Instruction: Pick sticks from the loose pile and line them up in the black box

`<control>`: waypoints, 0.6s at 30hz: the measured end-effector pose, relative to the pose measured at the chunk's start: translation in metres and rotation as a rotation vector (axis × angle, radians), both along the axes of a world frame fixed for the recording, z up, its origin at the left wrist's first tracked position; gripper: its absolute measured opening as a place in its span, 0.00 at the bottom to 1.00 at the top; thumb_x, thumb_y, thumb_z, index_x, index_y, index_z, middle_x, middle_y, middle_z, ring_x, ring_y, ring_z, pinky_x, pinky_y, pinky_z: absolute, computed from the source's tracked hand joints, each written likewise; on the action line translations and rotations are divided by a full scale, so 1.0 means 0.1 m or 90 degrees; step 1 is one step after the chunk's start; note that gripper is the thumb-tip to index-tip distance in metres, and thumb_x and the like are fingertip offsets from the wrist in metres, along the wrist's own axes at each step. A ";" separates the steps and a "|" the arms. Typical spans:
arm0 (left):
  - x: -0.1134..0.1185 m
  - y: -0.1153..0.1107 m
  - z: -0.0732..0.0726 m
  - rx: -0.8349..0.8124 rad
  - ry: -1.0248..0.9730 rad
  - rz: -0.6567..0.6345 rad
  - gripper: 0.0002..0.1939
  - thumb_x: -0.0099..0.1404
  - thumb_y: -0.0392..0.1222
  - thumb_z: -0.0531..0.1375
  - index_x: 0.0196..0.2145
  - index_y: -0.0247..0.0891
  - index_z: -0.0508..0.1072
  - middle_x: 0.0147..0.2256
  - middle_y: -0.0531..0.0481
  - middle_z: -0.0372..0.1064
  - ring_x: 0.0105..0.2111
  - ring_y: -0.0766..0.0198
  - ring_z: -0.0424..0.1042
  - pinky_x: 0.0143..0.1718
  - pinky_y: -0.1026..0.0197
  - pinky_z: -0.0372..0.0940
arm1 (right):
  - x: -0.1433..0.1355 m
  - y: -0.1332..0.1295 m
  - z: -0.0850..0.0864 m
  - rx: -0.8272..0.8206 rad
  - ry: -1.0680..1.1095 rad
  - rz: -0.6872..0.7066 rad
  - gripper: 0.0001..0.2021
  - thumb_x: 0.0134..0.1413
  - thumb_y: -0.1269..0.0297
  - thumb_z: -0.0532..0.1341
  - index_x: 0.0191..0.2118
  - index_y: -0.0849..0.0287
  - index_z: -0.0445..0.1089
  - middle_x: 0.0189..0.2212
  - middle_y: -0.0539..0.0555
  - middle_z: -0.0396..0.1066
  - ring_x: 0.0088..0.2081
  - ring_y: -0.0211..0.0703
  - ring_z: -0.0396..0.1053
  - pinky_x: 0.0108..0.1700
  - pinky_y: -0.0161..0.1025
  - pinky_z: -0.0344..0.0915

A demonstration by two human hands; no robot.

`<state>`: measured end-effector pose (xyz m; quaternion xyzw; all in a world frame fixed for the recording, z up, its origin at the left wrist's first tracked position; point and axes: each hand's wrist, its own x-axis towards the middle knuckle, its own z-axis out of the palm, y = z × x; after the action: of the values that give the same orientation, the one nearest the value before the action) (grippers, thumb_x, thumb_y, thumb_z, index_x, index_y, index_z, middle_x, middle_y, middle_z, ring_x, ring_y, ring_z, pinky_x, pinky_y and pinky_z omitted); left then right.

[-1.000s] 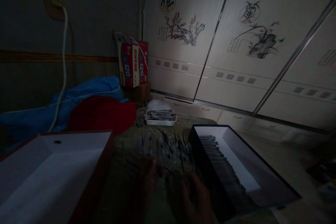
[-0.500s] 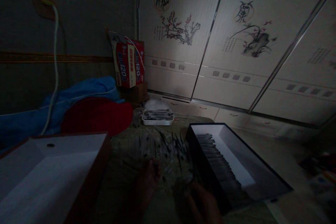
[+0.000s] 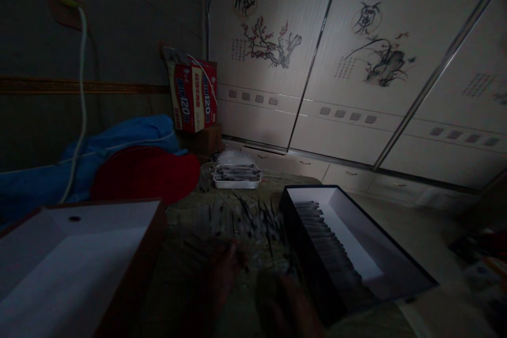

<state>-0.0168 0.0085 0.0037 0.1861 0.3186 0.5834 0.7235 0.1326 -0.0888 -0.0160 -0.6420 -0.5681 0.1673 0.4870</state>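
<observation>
The scene is dim. My left hand [image 3: 224, 272] is low in the middle, its fingers closed together at the near edge of the scattered pen parts [image 3: 253, 219]. What it pinches, if anything, is too dark to make out. These parts look like clear thin tubes and dark slim pieces, spread over the table [image 3: 273, 177]. My right hand [image 3: 291, 301] is smeared by motion, left of the dark-sided box [image 3: 358, 219]; its fingers cannot be made out. Inside that box, a row of pen-like sticks [image 3: 327, 237] lies side by side along the left wall.
A white-lined box [image 3: 134, 243] stands at the left. Farther back is a white tray [image 3: 237, 185] of similar sticks, with a clear plastic bag [image 3: 233, 157] behind it. Red cloth [image 3: 146, 174] and blue cloth [image 3: 130, 132] lie at left, near a hanging white cable [image 3: 82, 90].
My left hand has shifted slightly right. My right hand has moved a little left, away from the dark-sided box, and is more blurred. The boxes and tray stay put.
</observation>
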 end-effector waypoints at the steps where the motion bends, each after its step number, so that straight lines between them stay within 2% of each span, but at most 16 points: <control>1: 0.01 0.00 0.00 0.006 0.014 0.004 0.13 0.41 0.40 0.70 0.25 0.36 0.73 0.23 0.53 0.74 0.24 0.62 0.73 0.26 0.61 0.66 | -0.03 0.06 0.09 0.035 0.037 -0.016 0.16 0.47 0.53 0.60 0.41 0.53 0.71 0.35 0.55 0.73 0.35 0.47 0.71 0.37 0.38 0.66; 4: 0.03 0.01 0.01 0.010 0.051 0.017 0.13 0.40 0.42 0.71 0.24 0.36 0.72 0.21 0.53 0.72 0.23 0.62 0.72 0.26 0.60 0.65 | -0.12 0.27 0.30 0.064 0.097 -0.003 0.17 0.49 0.49 0.59 0.40 0.56 0.70 0.32 0.54 0.73 0.33 0.44 0.69 0.34 0.35 0.66; 7: 0.04 0.04 0.00 0.007 0.071 0.019 0.14 0.38 0.43 0.71 0.22 0.35 0.72 0.21 0.52 0.73 0.23 0.61 0.72 0.27 0.59 0.65 | -0.21 0.42 0.40 0.054 0.137 0.041 0.14 0.54 0.53 0.56 0.37 0.58 0.70 0.27 0.52 0.71 0.29 0.39 0.67 0.31 0.32 0.64; 9: 0.03 0.06 -0.03 0.023 0.076 0.017 0.14 0.38 0.44 0.71 0.21 0.35 0.72 0.21 0.52 0.72 0.23 0.61 0.72 0.27 0.59 0.65 | -0.26 0.46 0.40 0.070 0.144 0.053 0.12 0.56 0.57 0.55 0.36 0.58 0.70 0.27 0.51 0.71 0.29 0.38 0.67 0.31 0.32 0.63; 14: 0.02 0.04 -0.08 0.065 0.081 -0.003 0.13 0.41 0.45 0.70 0.23 0.35 0.73 0.22 0.52 0.72 0.23 0.64 0.70 0.27 0.61 0.65 | -0.26 0.43 0.32 0.105 0.090 0.093 0.09 0.56 0.63 0.55 0.38 0.57 0.70 0.34 0.53 0.71 0.36 0.40 0.69 0.37 0.33 0.64; 18: 0.02 -0.01 -0.06 0.094 0.107 -0.028 0.11 0.46 0.44 0.68 0.26 0.35 0.74 0.24 0.50 0.73 0.26 0.62 0.71 0.30 0.60 0.66 | -0.24 0.40 0.29 0.100 0.089 0.091 0.09 0.56 0.62 0.55 0.38 0.58 0.69 0.32 0.52 0.72 0.33 0.40 0.69 0.34 0.32 0.64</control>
<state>-0.0148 0.0080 -0.0023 0.2938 0.3300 0.5717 0.6913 0.1081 -0.0490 0.0132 -0.5465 -0.5884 0.2006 0.5612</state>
